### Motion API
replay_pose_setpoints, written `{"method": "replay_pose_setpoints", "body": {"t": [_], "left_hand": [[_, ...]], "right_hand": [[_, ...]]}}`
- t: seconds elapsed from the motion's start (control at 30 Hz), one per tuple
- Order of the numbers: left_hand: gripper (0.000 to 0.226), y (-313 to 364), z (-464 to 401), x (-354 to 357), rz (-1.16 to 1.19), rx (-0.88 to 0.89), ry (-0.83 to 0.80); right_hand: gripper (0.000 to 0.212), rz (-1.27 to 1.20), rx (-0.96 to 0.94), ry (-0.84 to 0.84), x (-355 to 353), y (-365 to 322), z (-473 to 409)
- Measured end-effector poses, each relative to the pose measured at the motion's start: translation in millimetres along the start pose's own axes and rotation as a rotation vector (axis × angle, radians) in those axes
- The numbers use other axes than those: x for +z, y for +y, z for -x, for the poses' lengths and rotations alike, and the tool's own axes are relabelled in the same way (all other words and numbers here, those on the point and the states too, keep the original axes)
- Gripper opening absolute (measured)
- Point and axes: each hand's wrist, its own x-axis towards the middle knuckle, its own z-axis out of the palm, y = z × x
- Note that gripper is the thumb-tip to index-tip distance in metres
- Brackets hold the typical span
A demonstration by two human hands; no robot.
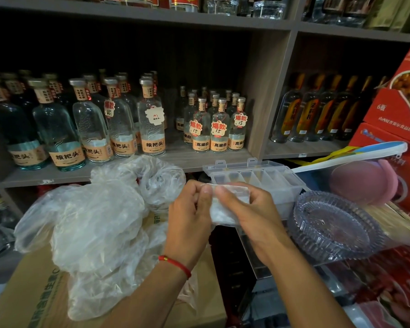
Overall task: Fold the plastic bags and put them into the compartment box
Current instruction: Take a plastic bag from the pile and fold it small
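A small folded clear plastic bag [219, 210] is held between both hands in the middle of the view. My left hand [189, 216] pinches its left side with thumb on top. My right hand [249, 214] grips its right side, fingers curled over the upper edge. Just behind the hands stands the clear compartment box [258, 179], lid open, its dividers showing. A heap of crumpled clear plastic bags [100, 221] lies to the left on a cardboard carton [33, 301].
A ribbed glass dish [334, 223] sits right of the box, with a bundle of wooden sticks [388, 215] beside it. Shelves of liquor bottles [149, 121] fill the background. Red cartons [398, 110] stack at the right.
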Motion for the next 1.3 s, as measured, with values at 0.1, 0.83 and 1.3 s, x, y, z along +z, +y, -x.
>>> {"method": "replay_pose_setpoints", "body": {"t": [0.1, 0.83, 1.3], "left_hand": [[0.029, 2, 0, -4, 0.151, -0.108, -0.111], [0.022, 2, -5, -17, 0.394, -0.298, -0.21], [0.017, 4, -3, -23, 0.449, -0.252, -0.55]], "right_hand": [[0.002, 0.011, -0.08, 0.076, -4, -3, 1], [0.031, -0.225, 0.095, -0.056, -27, -10, 1], [0.03, -0.016, -0.099, -0.122, -40, -14, 19]]}}
